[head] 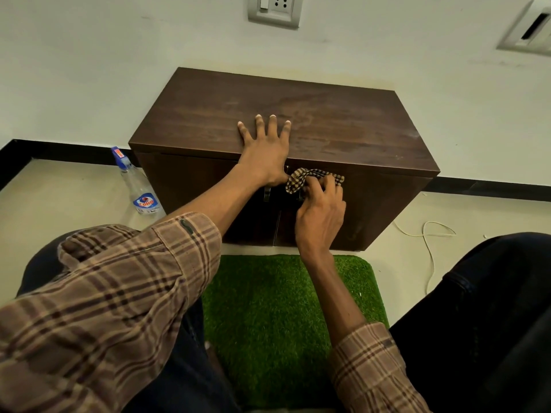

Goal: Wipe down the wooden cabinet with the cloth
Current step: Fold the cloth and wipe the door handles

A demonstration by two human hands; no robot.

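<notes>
The low, dark brown wooden cabinet (328, 126) stands on the pale floor against the white wall, its two front doors facing me. My right hand (320, 213) holds the small bunched cloth (310, 177), checked in tan and dark brown, against the top edge of the cabinet's front, right by the metal door handles (267, 192); my fingers are curled round the cloth, clamping it to the wood. My left hand (266, 150) lies flat on the cabinet's top near its front edge, fingers straight and spread apart, palm pressing down. The top shows faint smeared marks beyond my fingertips.

On the floor just left of the cabinet stands a clear plastic spray bottle (137, 183) with a blue cap and a blue-and-red label. Below the cabinet, between my knees, lies a green artificial-grass mat (286, 317). A thin white cable (429, 242) trails over the floor to the right. On the wall above, a white socket plate (273, 8) sits over the cabinet.
</notes>
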